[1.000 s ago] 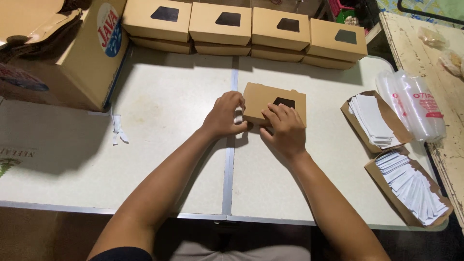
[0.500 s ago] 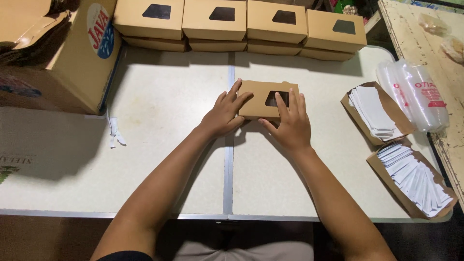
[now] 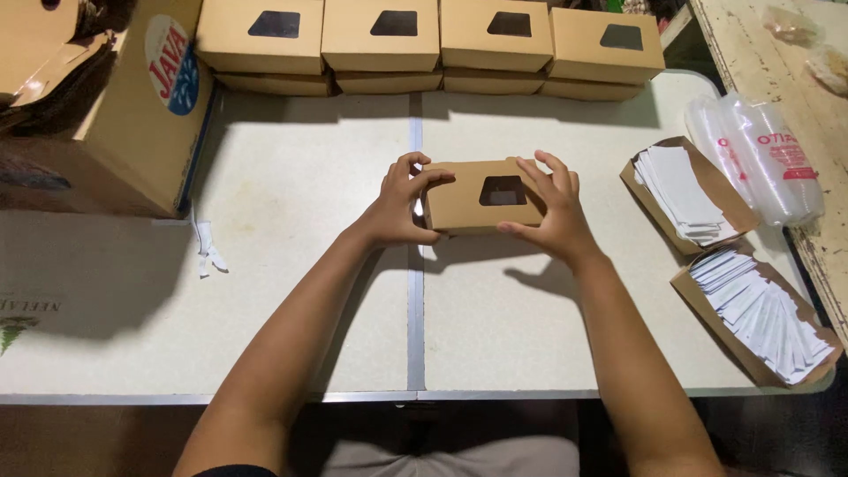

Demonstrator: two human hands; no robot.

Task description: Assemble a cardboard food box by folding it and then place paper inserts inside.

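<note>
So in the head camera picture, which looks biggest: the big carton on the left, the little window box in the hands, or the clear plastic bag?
1. Big carton
2. Plastic bag and window box: they look about alike, so I can't rank them.

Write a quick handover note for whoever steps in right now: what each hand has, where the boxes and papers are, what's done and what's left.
Left hand and right hand: both grip the ends of one closed window box, held just above the table.
Done: eight boxes stacked two high in a row at the far edge.
Supplies: two trays of white slips on the right; big carton on the left.
Left: the held box is not yet in the row.
</note>
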